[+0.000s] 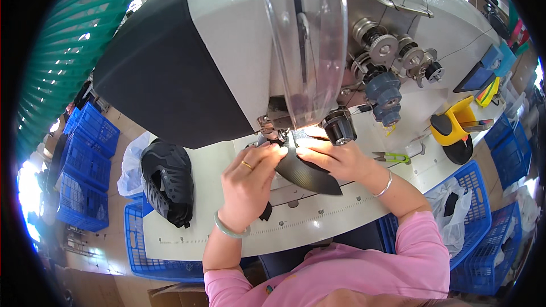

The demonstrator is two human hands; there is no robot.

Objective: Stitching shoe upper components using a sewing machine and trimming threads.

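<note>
**At sewing m/c head: both hands on workpc**

Under the sewing m/c (233, 34) head, on the white table (205, 199), lies a dark curved pc (310, 177), its pointed end twd operator. L hand (247, 179): fingers bent, grasping pc's L edge nr needle area. R hand (335, 159): thumb & fingers closed on pc's R side; fingertip contact partly hidden. Blk shoe (166, 179) at table's L end. Grn snips (391, 158) nr R wrist; yel holder (455, 124) farther R.

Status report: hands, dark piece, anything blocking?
Left hand and right hand on dark piece. Far end under sewing machine. Black shoe left, clear of it.
</note>
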